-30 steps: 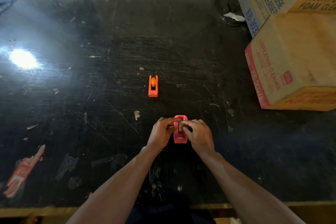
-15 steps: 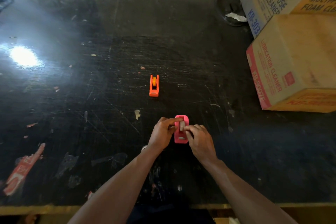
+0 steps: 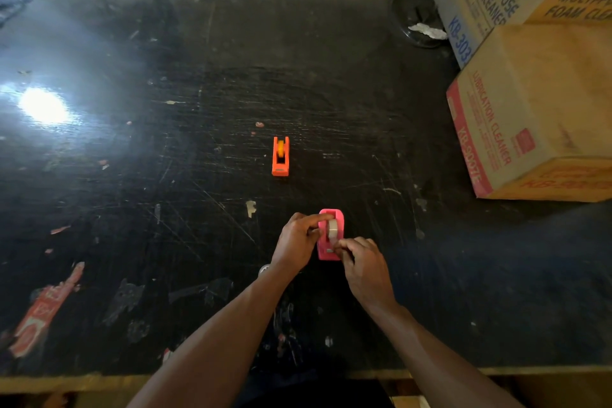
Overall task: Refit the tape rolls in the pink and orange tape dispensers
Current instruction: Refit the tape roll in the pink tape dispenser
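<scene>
The left hand (image 3: 298, 238) grips the small pink plastic tape dispenser (image 3: 331, 235) by its side wall, fingertip over the top, while the right hand (image 3: 361, 262) pinches at its near cutter end, apparently on the tape's loose end; the pale tape roll (image 3: 332, 229) sits in the cradle. To finish well, hold the body steady and draw the tape straight onto the blade. Farther off, well apart, the small orange plastic tape dispenser (image 3: 280, 156) stands on the scratched black table (image 3: 165, 209) with its yellow roll (image 3: 281, 148) seated. Nothing lies between them; cardboard boxes (image 3: 536, 109) stand at far right.

Bare forearms, no sleeves, bare hands (image 3: 298, 242)
</scene>
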Tool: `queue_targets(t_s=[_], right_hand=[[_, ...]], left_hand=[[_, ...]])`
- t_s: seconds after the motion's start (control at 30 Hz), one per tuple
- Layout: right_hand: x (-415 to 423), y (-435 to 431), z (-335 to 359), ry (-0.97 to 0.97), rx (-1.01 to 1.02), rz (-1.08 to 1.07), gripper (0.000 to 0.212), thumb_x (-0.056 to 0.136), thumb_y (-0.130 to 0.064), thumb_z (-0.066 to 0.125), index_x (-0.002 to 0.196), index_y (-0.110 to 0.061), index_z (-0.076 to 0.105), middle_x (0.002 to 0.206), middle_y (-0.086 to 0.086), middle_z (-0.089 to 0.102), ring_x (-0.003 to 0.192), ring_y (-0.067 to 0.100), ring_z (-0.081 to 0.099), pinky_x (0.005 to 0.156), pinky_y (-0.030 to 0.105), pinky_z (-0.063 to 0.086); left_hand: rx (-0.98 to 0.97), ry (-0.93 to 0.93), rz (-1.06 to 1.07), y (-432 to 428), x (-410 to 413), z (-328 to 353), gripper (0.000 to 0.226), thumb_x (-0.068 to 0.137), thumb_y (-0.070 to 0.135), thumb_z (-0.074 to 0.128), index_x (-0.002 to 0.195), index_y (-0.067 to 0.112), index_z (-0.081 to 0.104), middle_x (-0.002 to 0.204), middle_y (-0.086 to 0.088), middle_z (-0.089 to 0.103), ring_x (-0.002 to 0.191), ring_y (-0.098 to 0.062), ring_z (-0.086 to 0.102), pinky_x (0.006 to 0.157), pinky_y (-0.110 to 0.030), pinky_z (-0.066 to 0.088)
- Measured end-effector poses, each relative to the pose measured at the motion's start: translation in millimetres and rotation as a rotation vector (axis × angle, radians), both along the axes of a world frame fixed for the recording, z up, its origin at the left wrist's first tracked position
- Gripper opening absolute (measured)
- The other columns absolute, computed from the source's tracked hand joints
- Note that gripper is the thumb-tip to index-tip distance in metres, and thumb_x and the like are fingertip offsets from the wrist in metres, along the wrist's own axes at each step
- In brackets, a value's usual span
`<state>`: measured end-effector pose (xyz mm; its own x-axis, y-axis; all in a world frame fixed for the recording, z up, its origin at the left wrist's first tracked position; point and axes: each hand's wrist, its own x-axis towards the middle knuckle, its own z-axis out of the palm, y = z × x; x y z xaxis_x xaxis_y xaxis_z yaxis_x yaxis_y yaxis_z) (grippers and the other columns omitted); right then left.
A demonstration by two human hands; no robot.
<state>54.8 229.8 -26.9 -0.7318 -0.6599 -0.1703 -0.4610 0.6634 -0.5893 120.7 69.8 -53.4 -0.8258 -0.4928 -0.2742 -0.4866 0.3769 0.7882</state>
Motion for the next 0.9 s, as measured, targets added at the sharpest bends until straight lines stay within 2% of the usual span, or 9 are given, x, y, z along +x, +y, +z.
queue_targets(t_s=[0.1,0.2,0.37,0.5,0.73,0.9], right_hand=[[6,5,-1,-0.004,0.002,-0.007,0.021,0.100,-0.017,0.060,0.115,-0.020,0.074,0.104,-0.005,0.068,0.093,0.007,0.054,0.073,0.013,0.038],[11,6,-3,-0.012,0.004,-0.023,0.016,0.100,-0.017,0.062,0.110,-0.018,0.075,0.099,-0.006,0.066,0.090,0.008,0.054,0.070,0.015,0.039],[16,7,-7,-0.029,-0.005,-0.063,0.014,0.100,-0.020,0.062,0.106,-0.021,0.075,0.096,-0.010,0.067,0.089,0.005,0.057,0.073,0.017,0.043],[21,7,-10,-0.098,-0.057,-0.143,0.013,0.099,-0.024,0.064,0.102,-0.026,0.076,0.091,-0.018,0.064,0.087,0.003,0.059,0.078,0.026,0.050],[26,9,-12,-0.152,-0.122,-0.200,0.015,0.098,-0.023,0.065,0.107,-0.026,0.077,0.099,-0.013,0.073,0.092,0.003,0.062,0.084,0.026,0.052],[27,10,-11,-0.220,-0.145,-0.201,0.019,0.099,-0.021,0.064,0.107,-0.034,0.076,0.104,-0.021,0.072,0.098,-0.001,0.065,0.094,0.027,0.052]], left_hand=[[0.002,-0.003,0.005,0,0,2,0.045,0.099,0.007,0.065,0.137,0.031,0.064,0.122,0.003,0.057,0.105,-0.007,0.060,0.089,-0.015,0.048],[0.005,-0.004,0.008,1,0,3,0.045,0.099,0.007,0.064,0.137,0.032,0.064,0.121,0.004,0.056,0.106,-0.007,0.060,0.094,-0.021,0.051],[-0.003,-0.007,0.004,0,0,1,0.044,0.100,0.007,0.063,0.137,0.032,0.065,0.119,0.003,0.056,0.098,-0.006,0.060,0.082,-0.013,0.047],[-0.010,-0.013,0.000,1,0,1,0.044,0.101,0.008,0.062,0.137,0.034,0.064,0.115,0.005,0.055,0.094,-0.005,0.059,0.082,-0.013,0.048],[0.000,-0.027,0.011,1,-1,3,0.044,0.101,0.008,0.062,0.137,0.033,0.064,0.118,0.004,0.056,0.096,-0.004,0.059,0.075,-0.010,0.046],[0.000,-0.017,0.013,2,1,3,0.047,0.100,0.006,0.062,0.138,0.034,0.063,0.121,0.001,0.059,0.102,-0.007,0.062,0.079,-0.011,0.047]])
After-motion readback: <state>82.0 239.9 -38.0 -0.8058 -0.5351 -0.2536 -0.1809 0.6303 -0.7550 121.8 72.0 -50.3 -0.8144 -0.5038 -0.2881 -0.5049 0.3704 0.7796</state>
